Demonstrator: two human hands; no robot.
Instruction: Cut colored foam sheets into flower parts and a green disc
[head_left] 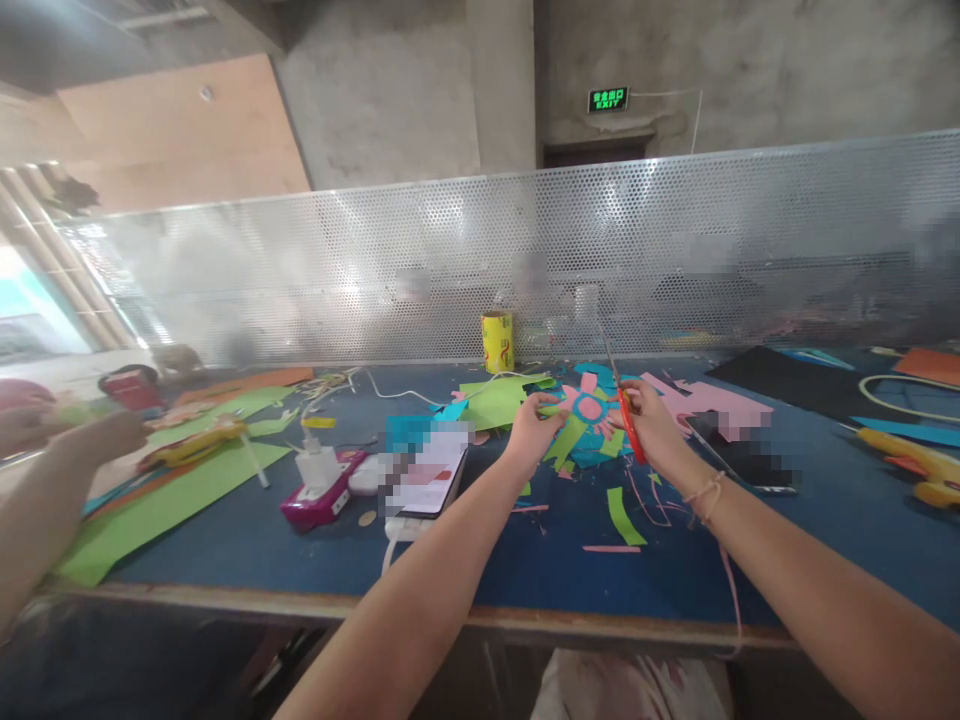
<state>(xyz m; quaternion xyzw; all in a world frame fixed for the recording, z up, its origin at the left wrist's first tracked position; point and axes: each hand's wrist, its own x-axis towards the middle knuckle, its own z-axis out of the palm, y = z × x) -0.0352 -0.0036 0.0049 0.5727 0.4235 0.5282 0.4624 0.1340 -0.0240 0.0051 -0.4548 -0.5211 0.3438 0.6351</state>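
Note:
In front of me, over the table, my left hand pinches a paper flower by its left side. The flower has a pink centre, a blue ring and pink and green strips around it. My right hand is closed around red-handled scissors, their blades pointing up and away beside the flower's right side. Whether the right fingertips also touch the flower, I cannot tell. Blue and green paper scraps lie under both hands, and a curved green strip is nearer to me.
A phone and a yellow glue gun lie to the right. Left of my arm are a pink power strip and a second phone. A yellow tape roll stands near the perforated metal screen. Another person's arm reaches in at far left.

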